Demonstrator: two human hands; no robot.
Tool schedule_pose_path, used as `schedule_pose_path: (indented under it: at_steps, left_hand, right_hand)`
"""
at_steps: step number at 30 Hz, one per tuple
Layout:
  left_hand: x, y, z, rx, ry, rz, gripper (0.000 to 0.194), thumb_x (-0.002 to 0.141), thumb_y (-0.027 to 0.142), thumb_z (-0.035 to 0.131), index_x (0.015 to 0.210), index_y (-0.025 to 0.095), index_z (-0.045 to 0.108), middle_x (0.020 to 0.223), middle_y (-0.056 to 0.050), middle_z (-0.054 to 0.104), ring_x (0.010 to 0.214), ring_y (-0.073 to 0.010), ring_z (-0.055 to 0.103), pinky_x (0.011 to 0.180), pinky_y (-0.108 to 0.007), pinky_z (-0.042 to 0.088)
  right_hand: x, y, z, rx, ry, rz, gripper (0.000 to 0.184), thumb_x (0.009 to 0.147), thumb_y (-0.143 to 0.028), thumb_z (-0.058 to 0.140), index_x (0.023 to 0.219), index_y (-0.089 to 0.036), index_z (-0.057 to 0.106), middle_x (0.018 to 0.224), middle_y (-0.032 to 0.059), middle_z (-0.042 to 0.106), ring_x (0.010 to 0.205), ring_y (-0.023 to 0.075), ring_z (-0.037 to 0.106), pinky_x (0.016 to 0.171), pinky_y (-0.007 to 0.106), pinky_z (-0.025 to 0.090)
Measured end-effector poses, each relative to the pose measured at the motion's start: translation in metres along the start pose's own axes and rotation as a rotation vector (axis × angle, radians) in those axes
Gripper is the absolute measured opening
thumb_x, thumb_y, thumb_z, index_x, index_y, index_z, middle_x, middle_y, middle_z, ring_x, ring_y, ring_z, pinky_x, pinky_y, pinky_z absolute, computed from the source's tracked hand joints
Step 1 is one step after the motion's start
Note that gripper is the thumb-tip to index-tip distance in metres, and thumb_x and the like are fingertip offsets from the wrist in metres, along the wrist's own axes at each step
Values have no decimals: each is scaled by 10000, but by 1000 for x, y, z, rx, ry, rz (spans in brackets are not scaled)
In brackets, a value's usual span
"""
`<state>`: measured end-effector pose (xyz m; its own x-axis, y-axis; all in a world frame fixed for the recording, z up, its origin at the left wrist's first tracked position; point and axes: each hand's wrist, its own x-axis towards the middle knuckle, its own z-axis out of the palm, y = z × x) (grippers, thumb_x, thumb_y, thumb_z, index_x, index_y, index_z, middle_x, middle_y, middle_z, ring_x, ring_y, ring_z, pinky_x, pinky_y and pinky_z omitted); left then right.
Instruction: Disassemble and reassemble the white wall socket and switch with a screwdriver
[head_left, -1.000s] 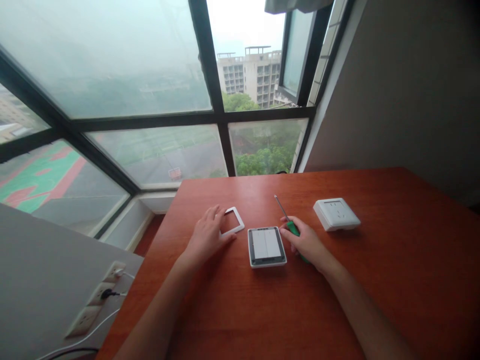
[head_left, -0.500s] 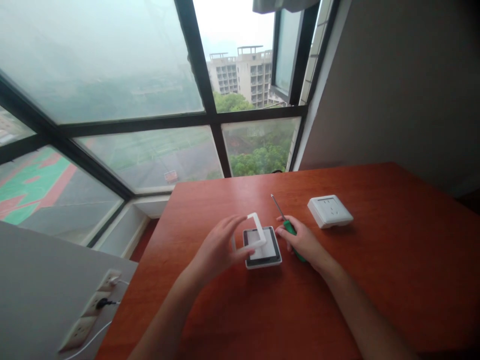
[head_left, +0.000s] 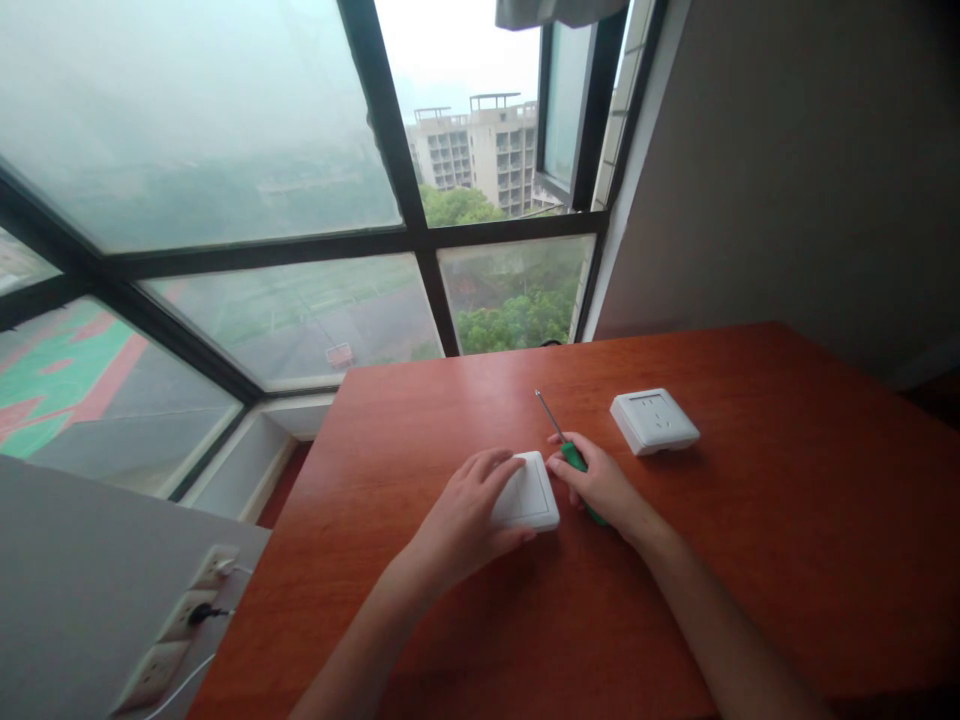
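A white wall switch (head_left: pixel 531 497) lies on the red-brown table (head_left: pixel 750 540) with its white frame seated on it. My left hand (head_left: pixel 469 518) rests on the switch's left side, fingers curved over its top and thumb against its near edge. My right hand (head_left: pixel 600 485) lies just right of the switch, fingers closed over the green handle of a screwdriver (head_left: pixel 564 446) whose metal shaft points away toward the window.
A white wall socket (head_left: pixel 654 421) lies on the table to the right of the screwdriver. A large window (head_left: pixel 300 200) rises behind the table's far edge. Wall outlets with a plugged cable (head_left: pixel 187 625) sit low at the left.
My left hand lifted the white frame from the table's left side, carried it over the switch and set it down on it. My right hand stayed on the screwdriver.
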<state>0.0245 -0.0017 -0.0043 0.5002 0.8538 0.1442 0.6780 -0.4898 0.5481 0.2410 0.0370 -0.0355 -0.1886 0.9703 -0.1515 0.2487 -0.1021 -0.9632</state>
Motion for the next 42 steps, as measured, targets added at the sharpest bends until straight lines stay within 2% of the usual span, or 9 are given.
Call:
schedule_pose_path:
  at_steps: [13, 24, 30, 33, 36, 38, 40, 42]
  left_hand:
    - [-3, -5, 9, -18, 55, -25, 723, 691, 353, 801, 1325, 230, 476, 1372, -137, 457, 1250, -302, 460, 1059, -473, 408]
    - [-5, -1, 8, -81, 62, -39, 725, 719, 325, 780, 1357, 253, 444, 1409, -134, 414, 1290, -304, 430, 1082, -480, 386]
    - [-10, -3, 5, -129, 92, -103, 914, 652, 396, 834, 1418, 247, 358, 1464, -155, 358, 1350, -335, 370, 1113, -509, 346]
    - [-16, -7, 4, -186, 126, -141, 982, 636, 359, 848, 1445, 242, 305, 1464, -151, 363, 1352, -324, 378, 1127, -493, 335]
    - [-22, -10, 7, -216, 145, -150, 953, 632, 253, 839, 1437, 255, 328, 1442, -124, 405, 1335, -310, 407, 1127, -472, 346]
    - [-22, -11, 9, -214, 144, -152, 910, 635, 210, 823, 1420, 249, 363, 1432, -122, 422, 1322, -309, 424, 1117, -464, 363]
    - [-18, -11, 12, -198, 141, -156, 879, 635, 206, 819, 1402, 232, 390, 1423, -135, 429, 1306, -318, 440, 1102, -468, 380]
    - [-10, -10, 15, -174, 142, -148, 862, 632, 209, 817, 1387, 222, 402, 1404, -142, 444, 1284, -322, 459, 1086, -472, 395]
  right_hand:
    - [0, 0, 0, 16, -9, 5, 331, 828, -378, 554, 1103, -202, 498, 678, -59, 562, 401, 86, 475, 381, 214, 387]
    - [-2, 0, 0, -6, -3, 1, 322, 838, -383, 550, 1102, -203, 507, 703, -57, 558, 419, 88, 486, 395, 220, 392]
    - [-2, 1, -1, -48, 19, -25, 322, 848, -396, 536, 1089, -183, 522, 742, -34, 589, 422, 83, 477, 420, 232, 400]
    - [-10, -1, -1, -122, 58, -37, 338, 849, -412, 529, 1094, -180, 535, 898, 27, 654, 430, 83, 486, 427, 249, 415]
    - [-23, -6, 4, -200, 70, -53, 348, 840, -391, 536, 1118, -182, 551, 1047, 81, 671, 520, 118, 563, 499, 279, 468]
    - [-32, -10, 8, -235, 55, -84, 339, 842, -363, 528, 1126, -180, 562, 1044, 88, 682, 688, 177, 636, 624, 314, 511]
    - [-37, -12, 12, -277, 71, -136, 341, 838, -337, 529, 1135, -176, 571, 1057, 93, 684, 884, 226, 647, 775, 354, 510]
    - [-37, -12, 13, -315, 116, -158, 358, 829, -327, 532, 1148, -170, 573, 1088, 101, 678, 972, 248, 630, 846, 379, 491]
